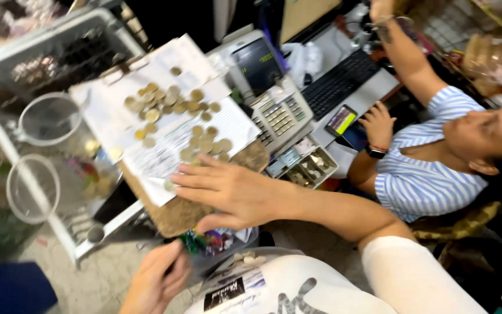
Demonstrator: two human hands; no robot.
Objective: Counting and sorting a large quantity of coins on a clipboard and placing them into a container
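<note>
- Left hand [157, 283], nearest me, hangs below the board edge, fingers loosely curled, empty.
- Right hand [230, 192] spread flat, fingertips on printed white paper [164, 152] to steady it.
- Round gold-coloured coins [172, 110] lie scattered on the paper, far-left of the fingers.

The coins [172, 110] are metal, dull gold with a weak shine. They lie on thin white matt paper [164, 75]. The board [175, 215] under it looks like rough cork. The till [277, 110] is smooth grey plastic. The sieves [33, 189] have fine mesh and pale plastic rims.
</note>
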